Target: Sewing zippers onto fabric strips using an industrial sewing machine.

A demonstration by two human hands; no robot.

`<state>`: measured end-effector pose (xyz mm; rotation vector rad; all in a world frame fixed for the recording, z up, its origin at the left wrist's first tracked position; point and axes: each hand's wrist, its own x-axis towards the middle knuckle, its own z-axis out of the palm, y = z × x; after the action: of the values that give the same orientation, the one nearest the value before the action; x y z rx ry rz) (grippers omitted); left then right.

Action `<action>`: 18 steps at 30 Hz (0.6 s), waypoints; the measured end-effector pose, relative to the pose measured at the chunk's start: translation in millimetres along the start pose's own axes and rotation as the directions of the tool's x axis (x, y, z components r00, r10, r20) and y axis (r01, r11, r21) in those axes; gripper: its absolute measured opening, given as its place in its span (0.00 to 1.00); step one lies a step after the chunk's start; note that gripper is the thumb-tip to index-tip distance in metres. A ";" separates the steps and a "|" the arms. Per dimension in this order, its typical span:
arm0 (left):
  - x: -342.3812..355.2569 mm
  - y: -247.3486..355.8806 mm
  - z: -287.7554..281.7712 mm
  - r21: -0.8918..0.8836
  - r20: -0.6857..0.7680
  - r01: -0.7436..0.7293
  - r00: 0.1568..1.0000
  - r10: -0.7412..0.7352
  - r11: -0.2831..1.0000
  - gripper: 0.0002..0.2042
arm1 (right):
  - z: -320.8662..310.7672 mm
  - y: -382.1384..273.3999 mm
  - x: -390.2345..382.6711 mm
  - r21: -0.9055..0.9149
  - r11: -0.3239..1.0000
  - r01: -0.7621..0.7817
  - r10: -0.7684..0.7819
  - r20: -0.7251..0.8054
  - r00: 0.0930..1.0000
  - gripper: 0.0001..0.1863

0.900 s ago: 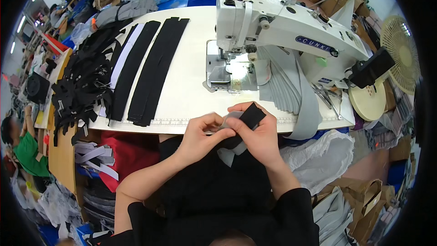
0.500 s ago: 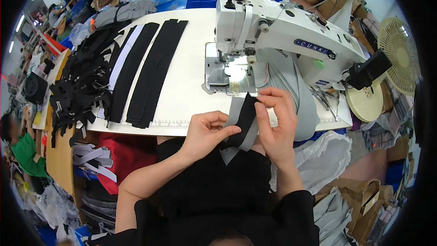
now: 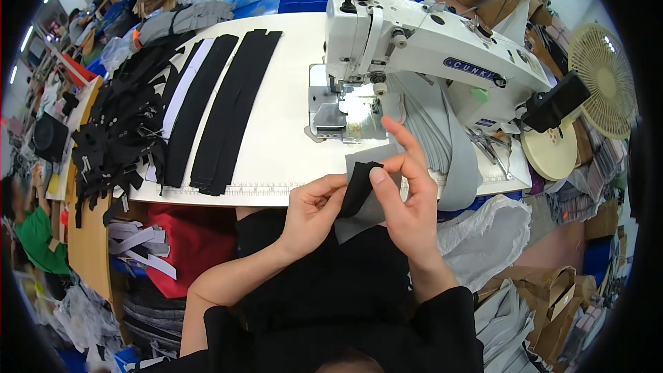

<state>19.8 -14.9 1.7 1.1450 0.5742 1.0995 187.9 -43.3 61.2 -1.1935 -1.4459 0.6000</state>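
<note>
Between my hands are a black fabric strip (image 3: 356,190) and a grey fabric piece (image 3: 367,217) under it, held over my lap at the table's front edge. My left hand (image 3: 311,211) grips their lower left part, thumb against the black strip. My right hand (image 3: 411,207) pinches the upper end of the black strip, with one finger raised toward the white sewing machine (image 3: 425,48). The machine's metal plate (image 3: 331,124) is just beyond. Grey strips (image 3: 425,145) are fanned under the machine's arm.
The white table (image 3: 276,117) carries stacked black strips (image 3: 235,110), a white strip (image 3: 185,90), tangled black pieces (image 3: 117,124) and scissors (image 3: 494,152). A fan (image 3: 601,79) stands at right. A co-worker in green (image 3: 38,235) is at far left. Red cloth (image 3: 183,249) and crumpled plastic (image 3: 483,242) flank me.
My right hand rose toward the machine, then came slightly back and down; one finger is now lifted. The black strip's upper end sits lower than half a second ago, leaving more grey fabric showing above.
</note>
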 end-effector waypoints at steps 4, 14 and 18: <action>-1.6 0.7 -5.9 0.019 0.017 -0.059 0.998 0.059 0.998 0.12 | 3.9 -2.6 0.8 -0.028 1.000 -0.013 0.012 -0.005 1.000 0.05; 7.5 13.6 -10.5 0.054 -0.064 -0.025 0.998 0.028 0.998 0.08 | -13.6 -17.2 20.7 -0.117 0.993 0.007 0.010 0.139 0.990 0.07; 15.6 23.3 -11.9 0.111 0.013 0.021 1.000 -0.023 0.994 0.08 | -23.7 -24.9 29.6 -0.270 0.955 0.127 -0.055 0.259 0.964 0.07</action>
<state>7.0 4.6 21.3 1.2391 0.6420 1.0498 205.3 -31.6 101.4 -1.2983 -1.8394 0.5015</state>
